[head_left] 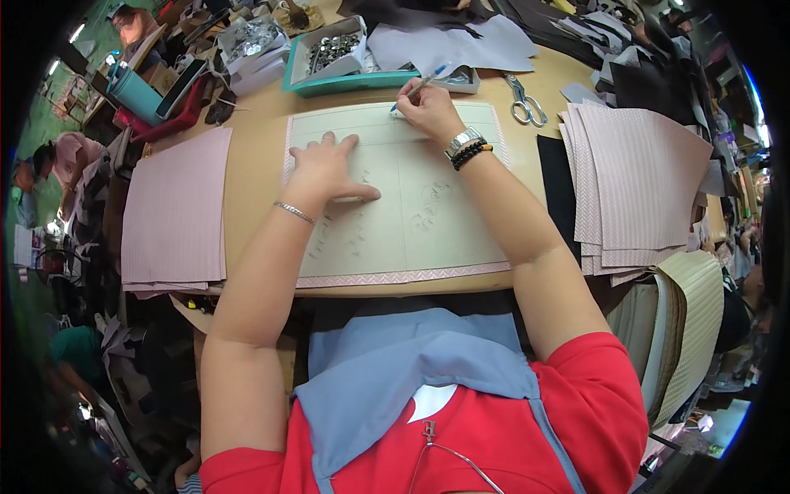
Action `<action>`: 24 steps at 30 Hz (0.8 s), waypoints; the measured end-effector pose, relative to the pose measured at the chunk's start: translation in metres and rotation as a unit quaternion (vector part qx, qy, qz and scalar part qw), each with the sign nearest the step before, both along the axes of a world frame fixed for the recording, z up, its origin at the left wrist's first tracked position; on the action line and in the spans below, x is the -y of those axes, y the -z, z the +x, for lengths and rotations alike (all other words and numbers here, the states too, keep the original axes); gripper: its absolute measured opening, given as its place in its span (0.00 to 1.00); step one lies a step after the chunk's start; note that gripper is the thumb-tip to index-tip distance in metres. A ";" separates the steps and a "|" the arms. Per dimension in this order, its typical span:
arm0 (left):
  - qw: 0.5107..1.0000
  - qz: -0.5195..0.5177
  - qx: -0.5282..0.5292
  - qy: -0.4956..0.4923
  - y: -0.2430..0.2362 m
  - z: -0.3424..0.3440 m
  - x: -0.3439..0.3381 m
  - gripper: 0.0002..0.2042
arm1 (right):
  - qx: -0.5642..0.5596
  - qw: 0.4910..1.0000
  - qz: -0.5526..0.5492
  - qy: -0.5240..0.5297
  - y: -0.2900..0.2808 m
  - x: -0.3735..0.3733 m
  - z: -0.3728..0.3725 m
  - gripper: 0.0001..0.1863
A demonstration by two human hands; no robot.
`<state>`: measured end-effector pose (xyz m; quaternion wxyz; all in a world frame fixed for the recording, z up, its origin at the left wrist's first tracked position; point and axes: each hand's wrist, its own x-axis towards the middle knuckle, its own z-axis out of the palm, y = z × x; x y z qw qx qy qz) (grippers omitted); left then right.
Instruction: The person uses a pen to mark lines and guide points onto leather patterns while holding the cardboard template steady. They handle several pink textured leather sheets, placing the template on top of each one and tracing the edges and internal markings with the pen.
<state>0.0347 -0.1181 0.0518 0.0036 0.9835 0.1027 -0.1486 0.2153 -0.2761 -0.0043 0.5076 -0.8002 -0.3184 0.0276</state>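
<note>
A pale green-grey template sheet (378, 235) with pencilled lines and handwriting lies on a slightly larger pink textured sheet (395, 278), whose edge shows around it. My left hand (329, 171) rests on the template's left half, fingers spread and thumb out, pressing it flat. Near the far edge, right of the middle, my right hand (432, 114) grips a pen (421, 85) with a blue tip and blue end. The pen's tip meets the sheet close to its far edge. Whether it has left a mark there I cannot tell.
Pink textured sheets are stacked on the left (177, 210) and on the right (634, 181). Scissors (527, 105) lie beyond my right hand. At the back stands a teal box (306, 89) with a tray of metal fittings (333, 53). Other people work at the far left.
</note>
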 end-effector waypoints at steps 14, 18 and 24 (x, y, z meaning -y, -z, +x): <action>1.000 -0.005 -0.022 -0.004 0.004 -0.001 -0.005 0.58 | 0.056 0.994 -0.097 -0.013 -0.009 -0.012 -0.010 0.12; 0.999 -0.021 -0.031 -0.006 0.002 0.001 -0.004 0.57 | 0.089 0.993 -0.078 0.000 -0.009 -0.012 -0.009 0.12; 0.999 -0.015 -0.035 -0.010 0.000 0.002 -0.003 0.56 | 0.093 0.992 -0.084 0.004 -0.009 -0.015 -0.007 0.13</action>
